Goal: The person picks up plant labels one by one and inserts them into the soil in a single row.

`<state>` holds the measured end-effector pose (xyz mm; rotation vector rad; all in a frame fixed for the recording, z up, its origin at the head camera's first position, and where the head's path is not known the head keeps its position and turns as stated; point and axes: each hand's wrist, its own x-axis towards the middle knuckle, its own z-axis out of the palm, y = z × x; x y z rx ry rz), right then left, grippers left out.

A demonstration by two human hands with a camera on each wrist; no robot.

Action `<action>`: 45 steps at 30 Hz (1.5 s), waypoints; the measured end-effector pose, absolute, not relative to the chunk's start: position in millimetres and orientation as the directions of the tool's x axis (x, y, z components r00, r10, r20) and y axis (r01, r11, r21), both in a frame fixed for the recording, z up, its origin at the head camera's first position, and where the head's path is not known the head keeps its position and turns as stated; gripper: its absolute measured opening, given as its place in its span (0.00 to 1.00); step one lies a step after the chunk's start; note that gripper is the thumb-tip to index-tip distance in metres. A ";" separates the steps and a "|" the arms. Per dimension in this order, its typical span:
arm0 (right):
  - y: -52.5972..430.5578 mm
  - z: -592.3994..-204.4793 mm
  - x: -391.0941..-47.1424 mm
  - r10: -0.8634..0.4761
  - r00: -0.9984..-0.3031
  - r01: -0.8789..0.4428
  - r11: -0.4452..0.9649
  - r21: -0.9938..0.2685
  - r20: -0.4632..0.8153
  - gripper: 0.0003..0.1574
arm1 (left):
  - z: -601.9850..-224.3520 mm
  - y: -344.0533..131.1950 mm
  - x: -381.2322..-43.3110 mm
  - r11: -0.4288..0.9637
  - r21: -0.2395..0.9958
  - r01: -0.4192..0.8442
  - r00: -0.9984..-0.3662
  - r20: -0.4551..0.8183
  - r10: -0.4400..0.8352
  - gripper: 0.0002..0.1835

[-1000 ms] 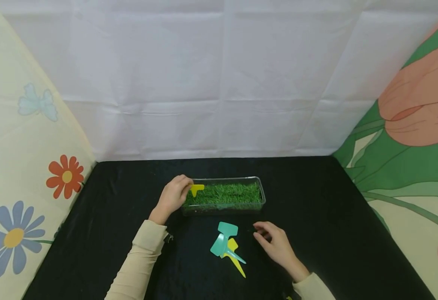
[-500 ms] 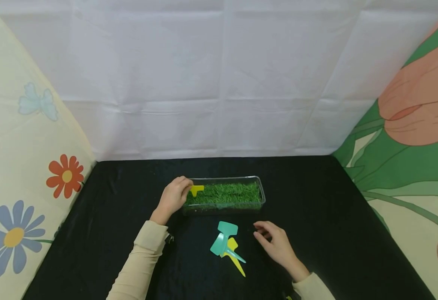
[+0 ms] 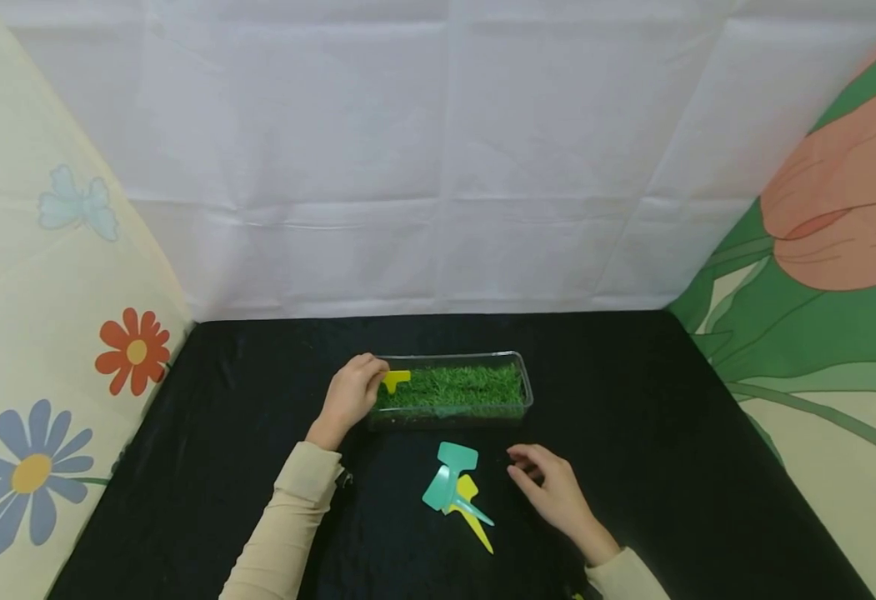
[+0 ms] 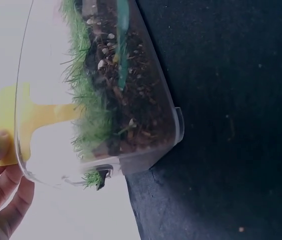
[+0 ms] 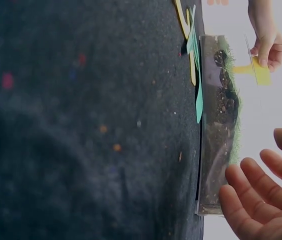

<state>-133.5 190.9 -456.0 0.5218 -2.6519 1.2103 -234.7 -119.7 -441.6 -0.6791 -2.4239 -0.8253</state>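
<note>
In the head view my left hand is at the left end of a clear plastic tub of grass. Thumb and fingers pinch the broad head of a yellow T-shaped plant label. Its stem runs down into the grass, and the lower tip is hidden there. My right hand hovers over the black cloth in front of the tub, fingers loosely bent and holding nothing. Left of it lie two teal plant labels, crossed over another yellow plant label.
Dark soil with white bits shows through the tub's side wall. Black cloth covers the table. Behind it hangs a white sheet, with flower-printed cloths at both sides.
My left hand and the pinched yellow plant label have sunk very slightly toward the grass. The right hand and the labels on the cloth stay where they were.
</note>
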 end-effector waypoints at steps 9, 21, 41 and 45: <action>188.1 -453.3 -132.4 -0.227 -0.938 -0.346 0.620 -0.704 0.262 0.12 | -443.2 -119.0 -234.8 0.700 0.418 0.579 -0.759 0.589 0.276 0.05; 188.5 -455.1 -132.4 -0.234 -0.938 -0.346 0.614 -0.710 0.255 0.12 | -445.2 -118.4 -235.0 0.711 0.412 0.569 -0.764 0.584 0.273 0.05; 187.9 -457.1 -131.8 -0.225 -0.945 -0.328 0.622 -0.711 0.239 0.12 | -447.0 -115.6 -234.6 0.727 0.428 0.537 -0.790 0.557 0.255 0.05; 187.2 -457.7 -131.5 -0.224 -0.944 -0.329 0.621 -0.711 0.240 0.12 | -447.2 -115.7 -234.6 0.734 0.423 0.532 -0.793 0.553 0.256 0.05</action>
